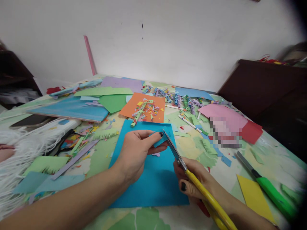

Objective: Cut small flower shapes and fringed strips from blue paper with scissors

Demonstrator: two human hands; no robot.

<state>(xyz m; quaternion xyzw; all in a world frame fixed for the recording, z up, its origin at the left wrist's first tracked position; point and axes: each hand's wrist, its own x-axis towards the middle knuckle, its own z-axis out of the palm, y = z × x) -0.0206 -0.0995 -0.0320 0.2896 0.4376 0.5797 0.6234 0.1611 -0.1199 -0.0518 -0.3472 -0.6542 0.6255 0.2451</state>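
Note:
My left hand [136, 150] pinches a small piece of blue paper [160, 139] between thumb and fingers. Yellow-handled scissors [192, 179] are in my right hand [199, 179], their blades pointing up and left, with the tips at the blue piece. Whether the blades touch its edge I cannot tell. Both hands are above a larger blue sheet [153, 188] lying on the table. A small lilac paper shape [156, 154] rests on that sheet beneath my left fingers.
Behind the blue sheet lies an orange sheet [127, 110] with paper scraps and a patterned strip. A green-handled knife [271, 191] and a yellow paper [254, 198] are at right. White strings [14, 179], a phone [33, 120] and cut papers cover the left. Markers [189, 123] lie behind.

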